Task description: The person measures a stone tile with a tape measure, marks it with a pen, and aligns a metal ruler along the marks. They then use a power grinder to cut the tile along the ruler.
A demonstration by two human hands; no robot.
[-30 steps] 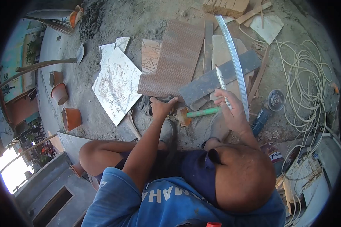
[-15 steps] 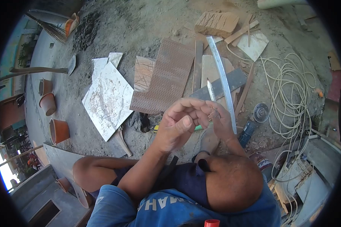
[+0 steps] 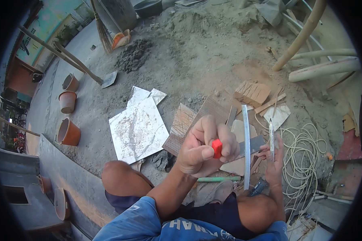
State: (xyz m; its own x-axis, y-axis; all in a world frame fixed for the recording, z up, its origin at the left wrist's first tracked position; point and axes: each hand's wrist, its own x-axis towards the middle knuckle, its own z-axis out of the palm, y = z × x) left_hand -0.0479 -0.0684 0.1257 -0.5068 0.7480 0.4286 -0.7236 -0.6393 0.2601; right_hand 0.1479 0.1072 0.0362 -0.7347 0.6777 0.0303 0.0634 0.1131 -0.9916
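Observation:
My left hand (image 3: 207, 146) is raised in front of me, thumb and fingers pinching a small red cap (image 3: 216, 148). At the right, my right hand (image 3: 272, 158) holds a white marker (image 3: 272, 138) upright, its narrow tip pointing away from me. Between the two hands runs a long silver metal strip (image 3: 246, 148), which neither hand visibly grips. Behind the left hand lie a brown patterned board (image 3: 209, 110) and a scored tile piece (image 3: 184, 120). A green rod-like thing (image 3: 219, 179) is below that hand, partly covered.
A large white tile (image 3: 138, 128) lies left of centre. Coiled pale cable (image 3: 303, 160) spreads at the right. A scored block (image 3: 252, 92) and wood strips sit beyond. Orange buckets (image 3: 69, 131), a shovel (image 3: 109, 79) and a broom (image 3: 102, 32) stand at the left.
My hands, close together before, are now apart; the right has moved right with the marker. The red cap now shows in my left hand. The view has tilted upward.

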